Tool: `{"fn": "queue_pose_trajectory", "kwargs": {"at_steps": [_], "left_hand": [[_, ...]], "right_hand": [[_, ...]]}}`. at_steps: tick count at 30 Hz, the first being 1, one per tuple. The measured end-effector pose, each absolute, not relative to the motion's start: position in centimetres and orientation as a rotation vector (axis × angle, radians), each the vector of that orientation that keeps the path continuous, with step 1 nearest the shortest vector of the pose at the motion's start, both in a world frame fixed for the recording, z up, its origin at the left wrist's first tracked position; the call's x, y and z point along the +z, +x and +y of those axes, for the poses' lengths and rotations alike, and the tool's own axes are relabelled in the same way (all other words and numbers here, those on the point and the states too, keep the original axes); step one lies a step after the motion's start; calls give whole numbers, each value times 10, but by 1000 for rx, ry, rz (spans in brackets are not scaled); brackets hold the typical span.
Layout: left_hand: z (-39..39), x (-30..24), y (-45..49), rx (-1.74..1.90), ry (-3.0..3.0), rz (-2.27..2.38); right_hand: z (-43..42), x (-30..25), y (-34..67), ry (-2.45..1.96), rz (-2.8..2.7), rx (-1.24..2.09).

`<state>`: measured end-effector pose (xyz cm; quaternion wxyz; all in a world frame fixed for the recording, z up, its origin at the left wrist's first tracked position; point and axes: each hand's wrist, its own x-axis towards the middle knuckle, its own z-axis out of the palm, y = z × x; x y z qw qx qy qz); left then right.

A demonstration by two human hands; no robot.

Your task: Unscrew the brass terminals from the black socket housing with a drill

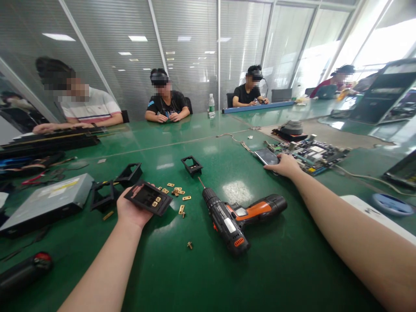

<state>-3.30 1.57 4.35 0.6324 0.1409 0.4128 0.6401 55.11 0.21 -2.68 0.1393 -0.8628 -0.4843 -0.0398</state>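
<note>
My left hand (131, 210) grips a black plastic housing (146, 196), tilted so that two brass pieces (156, 201) show inside. Out to the right, my right hand (287, 165) has its thumb and fingers on a smartphone (267, 157), closed around its near end. Between my arms lies a black and orange cordless drill (227, 221), its bit pointing away from me. Small brass plates (181, 209) and screws lie loose near the held housing. A similar black frame (191, 165) stands beyond the drill bit, and a screw (190, 245) lies closer to me.
More black frames (129, 174) and a metal disc drive (48, 203) occupy the left. A circuit board (313, 154) lies right of the phone, with cables nearby. A dark cylinder (26, 273) is at lower left. Several people sit across the green table (156, 143), near a water bottle (211, 106).
</note>
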Motion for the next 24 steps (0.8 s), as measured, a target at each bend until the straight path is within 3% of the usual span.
{"fn": "queue_pose_trajectory", "kwargs": {"at_steps": [24], "left_hand": [[17, 45, -31, 1440, 335, 996]], "right_hand": [[2, -19, 548, -2492, -1312, -24]]}}
